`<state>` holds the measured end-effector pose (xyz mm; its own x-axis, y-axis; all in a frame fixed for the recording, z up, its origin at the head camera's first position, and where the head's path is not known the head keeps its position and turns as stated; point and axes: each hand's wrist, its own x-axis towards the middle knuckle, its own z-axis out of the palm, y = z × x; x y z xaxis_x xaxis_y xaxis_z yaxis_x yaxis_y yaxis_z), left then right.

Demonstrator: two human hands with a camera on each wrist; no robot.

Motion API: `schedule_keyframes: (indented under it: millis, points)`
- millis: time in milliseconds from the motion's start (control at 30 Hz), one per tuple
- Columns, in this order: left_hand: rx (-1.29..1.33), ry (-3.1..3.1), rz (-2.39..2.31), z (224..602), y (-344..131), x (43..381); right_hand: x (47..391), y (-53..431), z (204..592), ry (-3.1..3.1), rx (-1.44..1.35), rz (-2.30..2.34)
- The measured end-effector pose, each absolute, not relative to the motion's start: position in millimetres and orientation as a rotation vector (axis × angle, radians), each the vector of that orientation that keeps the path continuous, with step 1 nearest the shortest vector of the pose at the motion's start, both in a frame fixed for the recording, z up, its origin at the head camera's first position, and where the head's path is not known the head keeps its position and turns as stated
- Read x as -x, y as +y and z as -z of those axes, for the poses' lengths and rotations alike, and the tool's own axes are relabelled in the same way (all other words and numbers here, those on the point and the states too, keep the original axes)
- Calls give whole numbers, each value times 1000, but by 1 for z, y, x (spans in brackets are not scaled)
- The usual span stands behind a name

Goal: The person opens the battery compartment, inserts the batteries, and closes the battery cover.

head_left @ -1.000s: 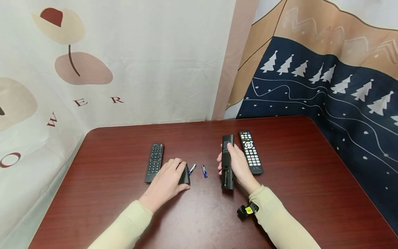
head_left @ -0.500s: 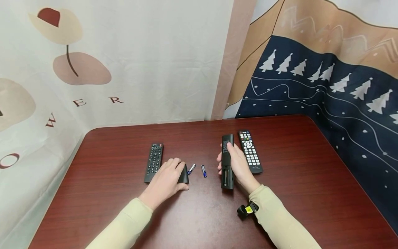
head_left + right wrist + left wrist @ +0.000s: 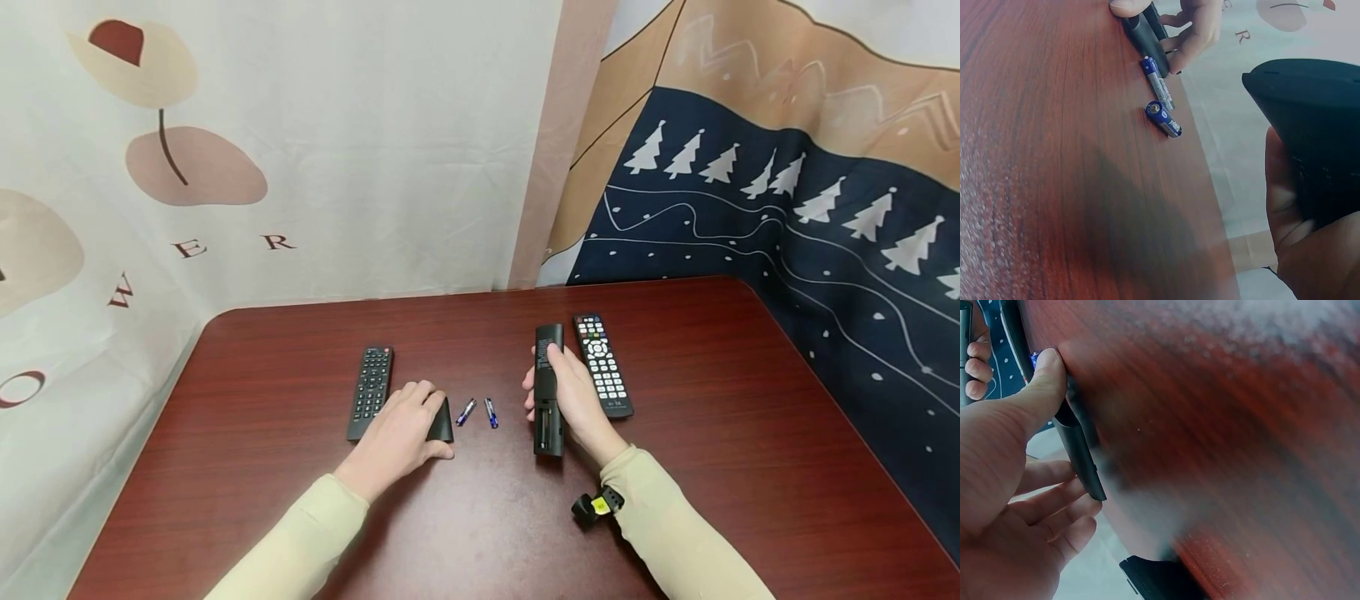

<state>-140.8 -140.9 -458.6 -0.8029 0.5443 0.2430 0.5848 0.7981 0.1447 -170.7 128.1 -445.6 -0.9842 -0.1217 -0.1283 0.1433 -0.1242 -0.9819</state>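
My left hand (image 3: pixel 397 429) rests low at the table and holds a black battery cover (image 3: pixel 442 423) by its edges. In the left wrist view, thumb and fingertips sit on opposite sides of this cover (image 3: pixel 1079 453). Two blue and silver batteries lie just right of it: one slanted battery (image 3: pixel 466 412) close to the cover and another battery (image 3: pixel 491 412) a little farther right. My right hand (image 3: pixel 576 396) grips a black remote control (image 3: pixel 548 375), back side up, thumb on its back. The open battery compartment (image 3: pixel 548 429) at the remote's near end faces upward.
A dark remote (image 3: pixel 371 387) lies buttons up beyond the left hand. Another remote with white buttons (image 3: pixel 603 367) lies just right of the right hand. The reddish-brown table (image 3: pixel 480 525) ends at printed curtains (image 3: pixel 390 167) behind. A black wrist camera (image 3: pixel 596 506) sits on the right wrist.
The slanted battery beside the cover has shifted slightly right, away from the cover, and a gap now shows between them. Both hands stay nearly still.
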Motion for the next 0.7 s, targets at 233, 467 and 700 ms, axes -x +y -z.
schedule_keyframes:
  millis: [233, 467, 700]
  points:
    - [887, -2794, 312, 458, -141, 142, 171, 128, 445, 1953, -32, 2235]
    - [883, -2836, 323, 457, -138, 143, 171, 128, 445, 1954, -29, 2236]
    - [959, -2773, 350, 457, -131, 144, 171, 128, 445, 1958, -29, 2230]
